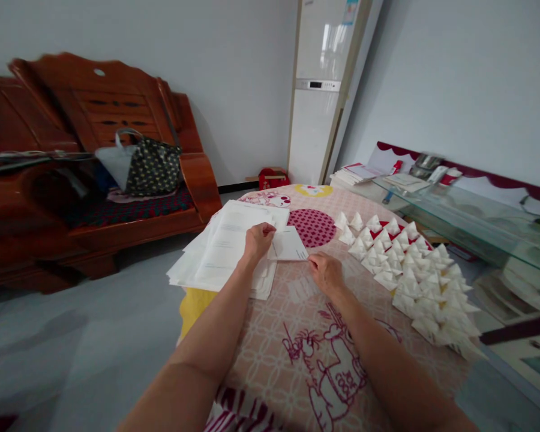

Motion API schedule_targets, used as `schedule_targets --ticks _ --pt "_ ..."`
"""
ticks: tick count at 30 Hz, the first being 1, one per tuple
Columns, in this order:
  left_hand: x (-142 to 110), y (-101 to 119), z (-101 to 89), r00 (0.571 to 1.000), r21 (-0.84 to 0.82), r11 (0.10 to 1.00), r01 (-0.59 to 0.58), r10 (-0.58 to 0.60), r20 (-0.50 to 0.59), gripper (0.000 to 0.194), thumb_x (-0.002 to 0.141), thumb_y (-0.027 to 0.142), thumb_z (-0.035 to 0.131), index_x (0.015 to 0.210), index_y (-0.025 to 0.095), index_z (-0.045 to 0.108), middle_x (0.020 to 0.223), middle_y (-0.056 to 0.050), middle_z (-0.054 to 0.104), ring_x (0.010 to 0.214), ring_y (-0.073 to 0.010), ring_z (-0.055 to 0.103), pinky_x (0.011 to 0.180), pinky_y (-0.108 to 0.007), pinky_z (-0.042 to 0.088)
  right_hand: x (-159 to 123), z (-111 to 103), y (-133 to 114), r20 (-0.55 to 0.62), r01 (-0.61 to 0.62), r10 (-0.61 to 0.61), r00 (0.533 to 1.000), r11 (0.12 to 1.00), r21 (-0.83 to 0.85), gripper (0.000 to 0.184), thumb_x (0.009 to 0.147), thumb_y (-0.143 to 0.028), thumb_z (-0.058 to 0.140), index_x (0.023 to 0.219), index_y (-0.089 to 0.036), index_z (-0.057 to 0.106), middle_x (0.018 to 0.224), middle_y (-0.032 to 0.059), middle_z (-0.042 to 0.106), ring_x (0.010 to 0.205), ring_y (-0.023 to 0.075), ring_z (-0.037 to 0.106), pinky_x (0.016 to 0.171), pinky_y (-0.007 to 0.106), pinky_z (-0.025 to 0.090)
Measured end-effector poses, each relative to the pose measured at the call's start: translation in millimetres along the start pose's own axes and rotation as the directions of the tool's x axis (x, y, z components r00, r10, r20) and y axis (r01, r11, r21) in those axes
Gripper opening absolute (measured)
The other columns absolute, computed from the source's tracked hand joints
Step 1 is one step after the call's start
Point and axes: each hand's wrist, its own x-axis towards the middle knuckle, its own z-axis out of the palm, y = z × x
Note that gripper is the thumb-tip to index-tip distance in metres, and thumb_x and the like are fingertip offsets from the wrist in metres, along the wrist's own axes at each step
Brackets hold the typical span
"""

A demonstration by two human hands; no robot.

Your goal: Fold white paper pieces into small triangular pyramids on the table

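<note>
A white sheet of paper (291, 245), seemingly folded, with a little print on it, lies on the patterned tablecloth beside a loose stack of printed papers (222, 243). My left hand (258, 240) is closed at the sheet's left edge, its fingertips pinched together above the stack. At the near right corner, my right hand (326, 273) grips the sheet between thumb and fingers. To the right stand several rows of small folded white paper shapes (405, 255) with pointed tops.
The round table's tablecloth (274, 348) has pink patterns and drawings. A glass-topped cabinet (477, 216) with papers and cups stands on the right. A wooden bench (103, 108) holding bags (155, 168) is on the left. Behind the table rises a tall white air conditioner (315, 126).
</note>
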Motion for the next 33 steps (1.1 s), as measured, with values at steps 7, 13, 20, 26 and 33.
schedule_targets --ticks 7,13,20,26,33 --pt "-21.0 18.1 2.0 0.893 -0.259 0.934 -0.244 0.321 0.316 0.045 0.087 0.051 0.059 0.108 0.015 0.075 0.1 -0.007 0.077 0.089 -0.0202 0.068 0.084 -0.029 0.051 -15.7 -38.1 25.6 -0.06 -0.188 0.184 0.981 0.98 -0.067 0.019 0.091 -0.021 0.059 0.087 -0.019 0.077 0.088 0.0069 0.076 0.08 0.0189 0.065 0.066 0.027 0.036" --pt "-30.8 22.7 18.8 0.838 -0.196 0.937 -0.289 0.346 0.422 0.02 0.076 0.034 0.067 0.078 0.015 0.073 0.075 -0.002 0.068 0.073 -0.0157 0.058 0.067 -0.024 0.044 -22.0 -61.5 29.3 -0.01 -0.236 0.236 0.972 0.971 -0.043 0.019 0.089 -0.021 0.06 0.092 -0.021 0.08 0.092 0.0087 0.077 0.087 0.0214 0.068 0.071 0.028 0.042" --pt "-29.4 11.1 26.3 0.821 -0.395 0.911 -0.121 0.316 0.476 0.032 0.077 0.042 0.064 0.063 0.013 0.065 0.058 0.003 0.049 0.057 -0.0094 0.041 0.052 -0.021 0.029 -20.3 -40.6 58.8 0.065 -0.275 0.284 0.957 0.809 0.519 0.017 0.074 -0.027 0.072 0.086 -0.016 0.078 0.069 0.003 0.071 0.06 0.0167 0.061 0.059 0.026 0.045" --pt "-35.2 11.3 29.7 0.788 -0.441 0.892 0.103 0.197 0.584 0.039 0.071 0.049 0.069 0.058 0.015 0.056 0.054 0.003 0.046 0.052 -0.0088 0.039 0.05 -0.021 0.027 -21.0 -36.1 63.0 0.18 -0.325 0.348 0.92 0.425 0.845 0.023 0.064 -0.038 0.073 0.063 -0.018 0.062 0.055 0.0011 0.065 0.043 0.0104 0.051 0.043 0.022 0.04" --pt "-49.2 21.3 30.9 0.763 -0.378 0.872 0.311 0.007 0.646 0.042 0.073 0.053 0.07 0.059 0.017 0.051 0.052 0.004 0.045 0.048 -0.0075 0.036 0.046 -0.021 0.024 -27.2 -44.8 55.5 0.419 -0.485 0.265 0.869 0.285 0.827 0.026 0.066 -0.038 0.074 0.066 -0.019 0.056 0.047 -0.0009 0.058 0.044 0.0166 0.063 0.034 0.019 0.04"
